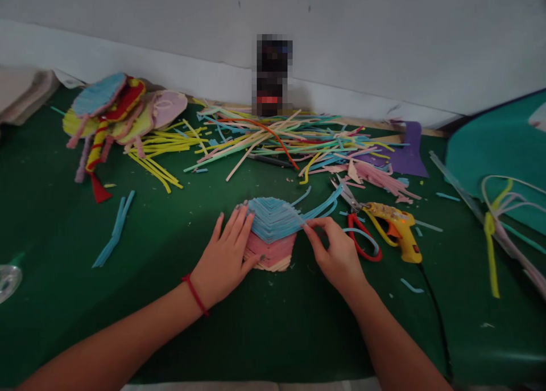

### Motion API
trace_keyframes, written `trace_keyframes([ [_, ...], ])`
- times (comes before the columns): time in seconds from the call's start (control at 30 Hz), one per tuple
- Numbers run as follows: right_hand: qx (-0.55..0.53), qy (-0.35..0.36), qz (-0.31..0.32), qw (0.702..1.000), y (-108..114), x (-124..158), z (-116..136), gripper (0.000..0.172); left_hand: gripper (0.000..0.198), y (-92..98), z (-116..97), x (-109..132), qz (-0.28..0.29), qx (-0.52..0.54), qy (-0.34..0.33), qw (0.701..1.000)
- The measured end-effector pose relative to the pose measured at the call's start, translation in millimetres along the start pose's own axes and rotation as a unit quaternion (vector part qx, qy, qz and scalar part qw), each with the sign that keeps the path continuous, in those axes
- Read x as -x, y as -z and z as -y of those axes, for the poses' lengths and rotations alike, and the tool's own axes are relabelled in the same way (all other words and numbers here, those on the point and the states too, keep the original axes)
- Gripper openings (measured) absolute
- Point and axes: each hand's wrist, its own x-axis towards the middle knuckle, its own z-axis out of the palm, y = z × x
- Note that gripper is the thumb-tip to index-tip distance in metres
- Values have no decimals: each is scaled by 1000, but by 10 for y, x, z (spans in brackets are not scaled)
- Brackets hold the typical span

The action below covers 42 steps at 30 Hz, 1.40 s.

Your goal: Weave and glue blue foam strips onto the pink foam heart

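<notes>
A rounded craft piece (271, 250) lies flat on the green table, its V-shaped rows blue at the top, pink below and cream at the bottom edge. My left hand (228, 246) rests on its left side with fingers stretched out. At the piece's right edge, my right hand (335, 251) pinches a blue pipe cleaner (295, 213) between thumb and forefinger. Several blue pipe cleaners (324, 206) stick out to the right, past those fingers. Just right of that hand are red-handled scissors (356, 223) with spread blades and a yellow glue gun (396, 226).
Finished fan-like pieces (102, 98) are stacked at the back left. A heap of coloured pipe cleaners (256, 138) spreads along the wall, near a purple sheet (409, 152). The glue gun's black cord (437, 311) runs to the front edge. A teal object (490, 140) stands at right.
</notes>
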Motion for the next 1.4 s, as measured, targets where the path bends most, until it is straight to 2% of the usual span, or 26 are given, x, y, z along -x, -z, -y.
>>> trace_keyframes([
  [0.17, -3, 46, 4, 999, -59, -19, -32, 10, 71, -51, -70, 41, 44, -8, -5, 999],
  [0.23, 9, 72, -21, 997, -70, -23, -31, 8, 68, -24, -74, 27, 41, 7, -1, 999],
  [0.33, 38, 111, -86, 989, -65, -12, 23, 5, 62, 60, -73, 1, 0, 67, 1, 998],
  [0.4, 44, 143, -97, 984, -67, 9, 93, 3, 55, 129, -69, -9, -43, 149, 1, 988],
  [0.5, 19, 224, -40, 974, -99, 48, 209, 6, 44, 222, -62, -17, -71, 325, 44, 942],
  [0.6, -9, 279, 14, 960, -139, 73, 275, 12, 30, 280, -52, -41, -47, 465, 130, 874],
  [0.77, -23, 254, 3, 967, -98, 64, 220, 14, 36, 279, 13, -124, -36, 633, 229, 739],
  [0.83, -24, 237, -10, 971, -46, 50, 175, 14, 40, 265, 47, -149, -47, 665, 250, 703],
  [1.03, -22, 188, -16, 982, 56, 17, 115, 8, 44, 279, 80, -167, -15, 701, 259, 664],
  [1.27, -54, 153, 30, 986, 8, 25, 118, 7, 35, 244, 116, -159, -37, 736, 293, 609],
  [1.33, -60, 146, 43, 987, -4, 29, 111, 9, 33, 242, 121, -155, -40, 735, 295, 609],
  [1.4, -60, 140, 43, 987, -12, 33, 109, 10, 33, 254, 110, -150, -48, 730, 281, 621],
])
